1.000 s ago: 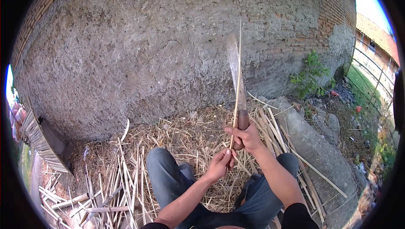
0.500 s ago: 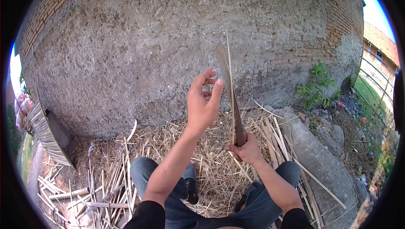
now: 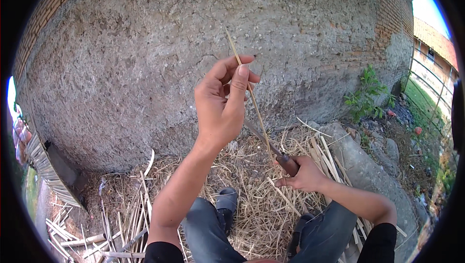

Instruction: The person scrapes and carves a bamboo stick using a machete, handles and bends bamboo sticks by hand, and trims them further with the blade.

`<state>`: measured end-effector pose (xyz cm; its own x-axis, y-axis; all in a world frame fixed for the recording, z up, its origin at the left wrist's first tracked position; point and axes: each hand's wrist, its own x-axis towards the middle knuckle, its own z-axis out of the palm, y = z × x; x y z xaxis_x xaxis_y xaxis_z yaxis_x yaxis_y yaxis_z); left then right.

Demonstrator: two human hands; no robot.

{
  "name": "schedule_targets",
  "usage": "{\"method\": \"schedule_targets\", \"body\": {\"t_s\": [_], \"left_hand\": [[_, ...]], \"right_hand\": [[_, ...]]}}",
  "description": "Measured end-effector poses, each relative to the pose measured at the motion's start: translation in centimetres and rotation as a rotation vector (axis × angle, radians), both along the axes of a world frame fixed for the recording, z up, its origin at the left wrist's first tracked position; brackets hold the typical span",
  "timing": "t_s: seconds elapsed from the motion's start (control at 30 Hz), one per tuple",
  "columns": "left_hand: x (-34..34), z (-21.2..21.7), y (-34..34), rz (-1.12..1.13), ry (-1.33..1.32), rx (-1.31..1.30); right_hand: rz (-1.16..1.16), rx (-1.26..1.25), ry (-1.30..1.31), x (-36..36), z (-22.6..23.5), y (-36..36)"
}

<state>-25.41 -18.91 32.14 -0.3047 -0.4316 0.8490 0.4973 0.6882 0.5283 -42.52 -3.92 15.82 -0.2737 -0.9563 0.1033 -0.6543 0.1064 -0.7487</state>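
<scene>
My left hand (image 3: 219,102) is raised in front of the wall, pinching a thin bamboo strip (image 3: 258,111) between thumb and fingers. The strip slants from above these fingers down toward my right hand (image 3: 309,175). That hand is wrapped round the brown handle of a long knife (image 3: 290,166). Its dark blade points up and to the left, its far part hidden behind my left hand. Close to the knife's handle, the strip's lower end crosses the blade; whether my right fingers touch it I cannot tell.
Loose shavings (image 3: 244,229) cover the ground between my feet. Split bamboo pieces (image 3: 138,214) lie at the left, and more strips (image 3: 327,159) rest by a large stone (image 3: 382,180) at the right. A rough wall (image 3: 160,69) stands ahead, with a green plant (image 3: 368,93) at its foot.
My left hand, before open beside the blade, now pinches the strip. The knife has tipped from nearly upright to leaning left, and my right hand has moved slightly right and down.
</scene>
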Motion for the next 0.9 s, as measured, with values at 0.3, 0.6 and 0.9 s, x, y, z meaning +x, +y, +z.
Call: {"method": "schedule_targets", "body": {"t_s": [0.3,0.6,0.9], "left_hand": [[-3.3,-11.1,-2.1,-0.004,-0.245,0.152],[-5.5,-16.8,-0.9,-0.286,-0.561,0.222],[-5.6,-16.0,-3.1,-0.157,-0.371,0.197]], "right_hand": [[-0.051,-0.035,-0.627,-0.7,-4.0,-1.8],[-0.051,-0.035,-0.886,-2.6,-5.9,-2.1],[0.021,0.137,-0.629,-3.2,-6.4,-2.0]]}}
